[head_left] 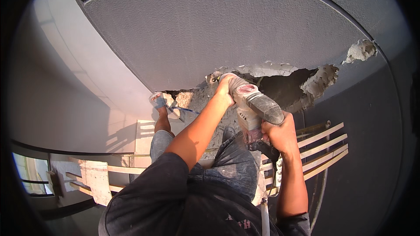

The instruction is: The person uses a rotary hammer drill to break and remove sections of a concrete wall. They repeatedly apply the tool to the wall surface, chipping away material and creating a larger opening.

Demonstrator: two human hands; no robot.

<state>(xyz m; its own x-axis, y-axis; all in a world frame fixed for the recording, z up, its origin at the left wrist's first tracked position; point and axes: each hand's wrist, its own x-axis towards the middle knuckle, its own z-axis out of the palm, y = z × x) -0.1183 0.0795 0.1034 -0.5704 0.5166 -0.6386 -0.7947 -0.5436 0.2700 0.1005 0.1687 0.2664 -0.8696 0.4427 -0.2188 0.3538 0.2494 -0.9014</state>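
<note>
A dusty rotary hammer (pixel 264 105) spans the space between my hands in front of a broken grey wall (pixel 210 30). My left hand (pixel 225 90) is wrapped round its front end, beside the jagged lower edge of the wall. My right hand (pixel 281 134) grips the rear handle, fingers closed. Past the tool gapes a dark, ragged hole (pixel 284 88) with pale crumbled edges. The tool's front end is partly covered by my left hand, and I cannot tell whether a bit touches the masonry.
Broken rubble (pixel 183 99) lies under the wall's edge. A bare foot in a sandal (pixel 157 100) stands near it, by a blue cord (pixel 187 110). Wooden slats (pixel 323 150) extend at the right, near a white power strip (pixel 279 172). A board (pixel 97 182) lies over slats at the left.
</note>
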